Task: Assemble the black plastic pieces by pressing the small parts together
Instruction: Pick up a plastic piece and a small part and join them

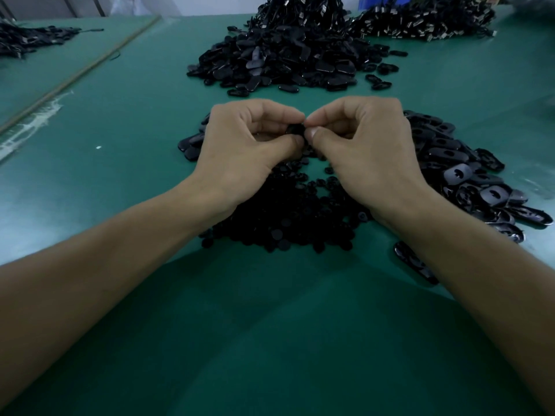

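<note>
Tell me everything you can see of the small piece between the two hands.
The piece is small, black, roundish and plastic-looking. Fingers hide most of it, so its parts are unclear. The left hand and right hand pinch it between thumb and forefinger, above a pile of small black discs on the green table.

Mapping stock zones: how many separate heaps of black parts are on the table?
5: far-left heap; tall far-centre heap; far-right heap; oval plates beside the right hand; small round parts under both wrists. A few ovals by the left hand may join the plates, hidden.
</note>
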A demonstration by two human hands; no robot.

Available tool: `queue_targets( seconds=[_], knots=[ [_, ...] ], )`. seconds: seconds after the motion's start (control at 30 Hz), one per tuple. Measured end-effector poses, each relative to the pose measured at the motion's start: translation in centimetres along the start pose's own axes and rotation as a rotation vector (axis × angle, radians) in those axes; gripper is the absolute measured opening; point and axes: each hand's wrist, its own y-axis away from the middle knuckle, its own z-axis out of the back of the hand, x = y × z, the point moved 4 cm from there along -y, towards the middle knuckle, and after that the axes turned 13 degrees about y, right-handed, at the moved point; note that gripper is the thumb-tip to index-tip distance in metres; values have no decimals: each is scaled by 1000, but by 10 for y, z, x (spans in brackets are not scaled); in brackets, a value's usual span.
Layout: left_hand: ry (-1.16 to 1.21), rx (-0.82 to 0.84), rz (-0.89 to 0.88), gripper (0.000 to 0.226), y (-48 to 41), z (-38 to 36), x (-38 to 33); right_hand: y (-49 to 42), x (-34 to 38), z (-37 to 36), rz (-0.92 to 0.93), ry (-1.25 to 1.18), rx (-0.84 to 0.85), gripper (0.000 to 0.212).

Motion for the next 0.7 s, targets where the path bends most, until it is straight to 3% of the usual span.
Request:
queue_targets(
  seconds=[0.2,0.4,0.7],
  knots=[
    [-43,-4,-18,28,-1,1,-2,0,-5,-4,-43,-17,72,21],
    [-115,16,-56,25,0,1,-3,1,3,0,48,47,23,25],
    [-173,66,-74,23,1,-1,-4,2,-2,3,-11,40,26,26]
  ],
)
